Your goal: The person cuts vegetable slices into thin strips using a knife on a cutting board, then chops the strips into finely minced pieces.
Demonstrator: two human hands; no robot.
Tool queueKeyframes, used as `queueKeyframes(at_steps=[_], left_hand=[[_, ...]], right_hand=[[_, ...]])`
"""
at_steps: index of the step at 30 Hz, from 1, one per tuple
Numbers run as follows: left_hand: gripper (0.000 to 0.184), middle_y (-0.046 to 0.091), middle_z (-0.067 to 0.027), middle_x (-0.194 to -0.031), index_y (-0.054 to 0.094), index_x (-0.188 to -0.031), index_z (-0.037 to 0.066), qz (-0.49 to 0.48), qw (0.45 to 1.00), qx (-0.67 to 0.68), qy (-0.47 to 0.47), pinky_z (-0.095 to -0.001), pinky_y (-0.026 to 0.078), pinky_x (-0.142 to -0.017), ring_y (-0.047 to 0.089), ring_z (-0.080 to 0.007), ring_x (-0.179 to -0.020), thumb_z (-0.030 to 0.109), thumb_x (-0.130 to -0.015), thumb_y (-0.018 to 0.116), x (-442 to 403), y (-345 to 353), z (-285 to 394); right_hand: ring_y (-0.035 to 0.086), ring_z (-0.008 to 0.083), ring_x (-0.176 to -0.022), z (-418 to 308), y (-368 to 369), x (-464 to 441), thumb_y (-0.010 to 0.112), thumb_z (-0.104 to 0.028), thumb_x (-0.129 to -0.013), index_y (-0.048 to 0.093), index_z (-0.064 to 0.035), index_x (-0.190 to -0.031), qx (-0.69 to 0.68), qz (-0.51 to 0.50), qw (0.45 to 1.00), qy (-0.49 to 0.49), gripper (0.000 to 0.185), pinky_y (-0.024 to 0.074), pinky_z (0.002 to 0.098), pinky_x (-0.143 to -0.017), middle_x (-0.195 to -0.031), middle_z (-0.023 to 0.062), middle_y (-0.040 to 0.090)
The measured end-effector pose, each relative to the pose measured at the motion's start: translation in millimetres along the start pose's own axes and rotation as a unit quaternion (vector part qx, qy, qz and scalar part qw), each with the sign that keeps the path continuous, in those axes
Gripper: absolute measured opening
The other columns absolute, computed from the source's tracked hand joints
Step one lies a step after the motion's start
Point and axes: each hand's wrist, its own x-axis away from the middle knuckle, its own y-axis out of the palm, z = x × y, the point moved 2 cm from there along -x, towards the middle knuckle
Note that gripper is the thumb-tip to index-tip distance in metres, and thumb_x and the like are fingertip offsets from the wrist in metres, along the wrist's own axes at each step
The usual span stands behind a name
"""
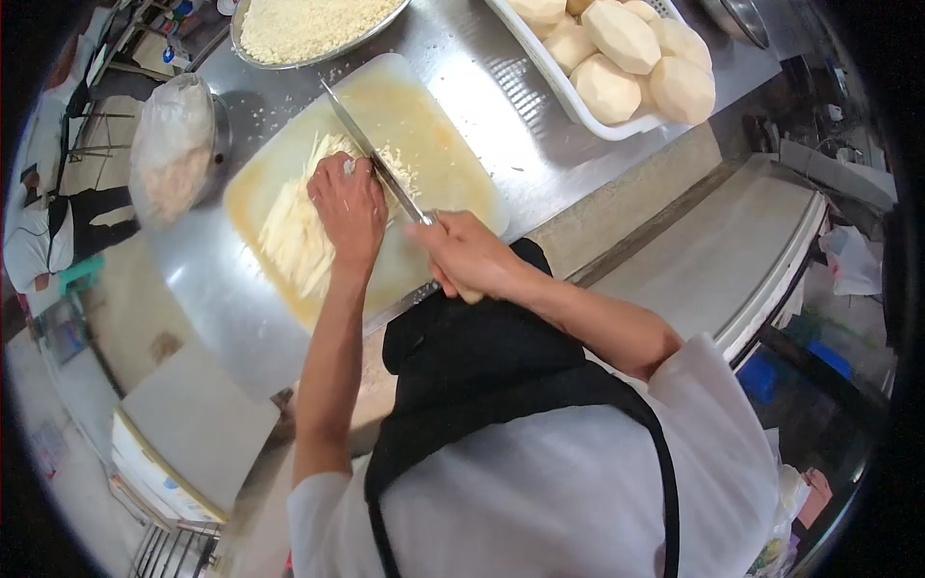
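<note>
Steel table (525, 169), basket (570, 104) near board (453, 135)

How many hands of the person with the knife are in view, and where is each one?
2. The left hand rests on the pale strips on the cutting board; the right hand holds the knife near the board's edge. Neither hand is fully hidden.
</note>
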Motion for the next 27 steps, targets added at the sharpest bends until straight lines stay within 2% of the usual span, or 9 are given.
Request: queueKeyframes(at_steps=[6,9,12,16,17,18,20,22,27], left_hand=[[0.023,0.058,-0.0133,-0.122,0.067,-0.107,0.01,0.014,1.0,0.014,0.0,-0.0509,0.038,-0.105,0.052,-0.0354,-0.123,0.008,-0.084,0.07,-1.7,-1.2,1.3],[0.024,0.059,-0.014,-0.122,0.066,-0.107,0.008,0.006,1.0,0.024,0.004,-0.0515,0.036,-0.106,0.051,-0.0352,-0.123,0.007,-0.084,0.07,-0.3,-1.1,0.9],[0.024,0.059,-0.015,-0.121,0.065,-0.108,0.007,0.019,0.999,0.028,0.008,-0.0511,0.038,-0.105,0.052,-0.0361,-0.121,0.006,-0.085,0.069,-1.9,0.0,2.1],[0.02,0.059,-0.0181,-0.12,0.065,-0.109,0.005,0.09,0.989,0.116,-0.008,-0.0503,0.043,-0.1,0.055,-0.0388,-0.117,0.007,-0.089,0.067,-8.0,-16.2,-10.6],[0.019,0.059,-0.0189,-0.119,0.065,-0.109,0.004,0.122,0.98,0.154,-0.014,-0.0503,0.044,-0.099,0.056,-0.0396,-0.116,0.008,-0.091,0.067,-16.8,-25.9,-14.9],[0.018,0.061,-0.0193,-0.118,0.066,-0.113,0.004,0.125,0.981,0.143,-0.031,-0.0502,0.046,-0.099,0.057,-0.0413,-0.113,0.012,-0.097,0.063,-29.5,-37.1,-22.4],[0.025,0.063,-0.0181,-0.116,0.071,-0.118,0.004,0.068,0.987,0.123,-0.078,-0.0499,0.047,-0.1,0.058,-0.0406,-0.111,0.02,-0.104,0.058,-41.2,-19.8,-62.9],[0.031,0.064,-0.0159,-0.116,0.073,-0.121,0.007,-0.005,0.99,0.103,-0.092,-0.0488,0.049,-0.099,0.059,-0.0393,-0.11,0.025,-0.106,0.054,-36.4,10.9,-92.8],[0.034,0.066,-0.0097,-0.117,0.077,-0.121,0.012,-0.103,0.984,0.132,-0.059,-0.0461,0.051,-0.097,0.06,-0.0345,-0.108,0.026,-0.107,0.05,-31.4,14.9,-88.4]], right_hand=[[0.059,0.0167,-0.047,29.6,7.5,-17.3,0.052,-0.036,-0.109,0.047,0.0115,-0.148,-0.004,-0.009,0.997,-0.077,0.062,0.0474,0.0331,-0.044,-0.063,0.0082,0.059],[0.059,0.0168,-0.046,-6.3,9.6,19.8,0.052,-0.036,-0.109,0.044,0.0124,-0.151,-0.018,0.002,1.0,-0.017,0.065,0.047,0.0336,-0.044,-0.06,0.0076,0.057],[0.058,0.0167,-0.046,32.2,21.7,-3.0,0.052,-0.038,-0.109,0.048,0.0107,-0.148,-0.026,0.03,0.995,-0.095,0.062,0.0471,0.0341,-0.044,-0.059,0.0077,0.057],[0.057,0.0162,-0.045,2.1,0.9,-8.4,0.054,-0.039,-0.108,0.06,0.007,-0.135,-0.007,0.016,0.998,-0.057,0.054,0.0464,0.0345,-0.044,-0.061,0.0069,0.058],[0.055,0.0114,-0.047,-6.4,-6.5,-1.7,0.055,-0.043,-0.109,0.061,0.0022,-0.119,0.012,0.009,1.0,-0.019,0.047,0.0436,0.0299,-0.043,-0.064,0.0039,0.056],[0.055,0.0113,-0.047,-11.3,-13.3,2.9,0.055,-0.044,-0.109,0.061,0.0015,-0.117,0.027,0.014,0.999,-0.035,0.047,0.0433,0.0297,-0.042,-0.064,0.0037,0.055],[0.055,0.0111,-0.047,-15.4,-22.3,8.9,0.056,-0.045,-0.108,0.062,0.0003,-0.114,0.06,0.017,0.996,-0.066,0.046,0.0425,0.0293,-0.04,-0.064,0.0033,0.055],[0.055,0.0125,-0.046,-16.9,-29.0,6.8,0.057,-0.046,-0.107,0.063,0.0018,-0.127,0.09,0.009,0.994,-0.056,0.052,0.0434,0.0306,-0.04,-0.062,0.0035,0.055],[0.059,0.0161,-0.047,-26.6,-44.5,12.8,0.058,-0.047,-0.106,0.063,0.0034,-0.135,0.143,-0.006,0.989,-0.046,0.058,0.0486,0.0345,-0.045,-0.057,0.0037,0.053]])
